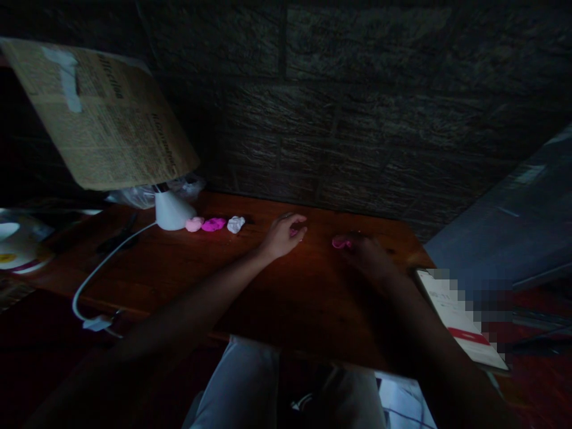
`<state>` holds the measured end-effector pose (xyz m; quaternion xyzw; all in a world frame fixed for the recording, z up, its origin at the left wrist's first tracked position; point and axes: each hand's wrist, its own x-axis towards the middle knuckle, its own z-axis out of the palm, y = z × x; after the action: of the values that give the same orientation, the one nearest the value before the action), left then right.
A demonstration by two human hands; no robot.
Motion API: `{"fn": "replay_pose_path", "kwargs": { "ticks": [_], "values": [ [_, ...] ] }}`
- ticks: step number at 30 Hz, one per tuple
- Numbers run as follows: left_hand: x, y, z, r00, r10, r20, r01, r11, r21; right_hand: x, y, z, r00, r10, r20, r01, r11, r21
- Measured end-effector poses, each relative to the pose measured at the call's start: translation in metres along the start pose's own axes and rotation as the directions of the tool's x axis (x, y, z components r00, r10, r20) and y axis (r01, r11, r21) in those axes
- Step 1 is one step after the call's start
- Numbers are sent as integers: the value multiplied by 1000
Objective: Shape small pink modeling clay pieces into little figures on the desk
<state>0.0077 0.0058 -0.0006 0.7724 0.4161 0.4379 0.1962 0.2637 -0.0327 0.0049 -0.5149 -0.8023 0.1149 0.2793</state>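
Note:
My left hand point(284, 234) rests on the brown wooden table point(187, 280) with its fingers curled round a small pink piece that barely shows. My right hand point(364, 253) lies a little to its right, in shadow, fingers pinched on a bright pink lump point(340, 243). Further left on the table lie three small lumps in a row: a pale pink one point(194, 224), a magenta one point(213, 224) and a white one point(236, 224).
A white lamp base point(172, 210) stands by the lumps, its white cable point(96, 277) trailing over the front edge. A newspaper sheet point(98, 119) hangs above it. A dark brick wall point(357, 107) backs the table. A printed paper point(460, 319) lies at the right.

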Motion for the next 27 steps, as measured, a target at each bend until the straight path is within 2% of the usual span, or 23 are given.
{"fn": "replay_pose_path", "kwargs": {
  "ticks": [4, 9, 12, 16, 19, 21, 22, 27],
  "values": [
    [2, -5, -4, 999, -18, 46, 19, 999, -27, 3, -5, 8, 999, 5, -40, -6, 1000, -16],
    [6, -25, -16, 964, -103, 244, 140, 981, -136, 6, -11, 17, 993, 72, -91, -80, 992, -93],
    [8, -36, -20, 950, -55, 306, 107, 982, -156, 5, -13, 16, 996, 63, -67, -68, 995, -74],
    [8, -40, -21, 936, 2, 351, 40, 993, -112, 3, -14, 4, 994, 87, -70, -86, 996, 26],
    [7, -36, -21, 935, 38, 353, -8, 996, -86, 2, -16, -5, 977, 145, -159, -132, 987, 89],
    [5, -30, -21, 944, 54, 325, -21, 994, -104, 2, -22, -3, 953, 189, -235, -160, 978, 137],
    [4, -27, -20, 949, 61, 309, -25, 993, -117, 1, -26, 1, 954, 204, -220, -166, 969, 181],
    [1, -8, -17, 951, 151, 269, -111, 981, -156, 1, -54, 36, 971, 236, 30, -227, 883, 411]
  ]
}}
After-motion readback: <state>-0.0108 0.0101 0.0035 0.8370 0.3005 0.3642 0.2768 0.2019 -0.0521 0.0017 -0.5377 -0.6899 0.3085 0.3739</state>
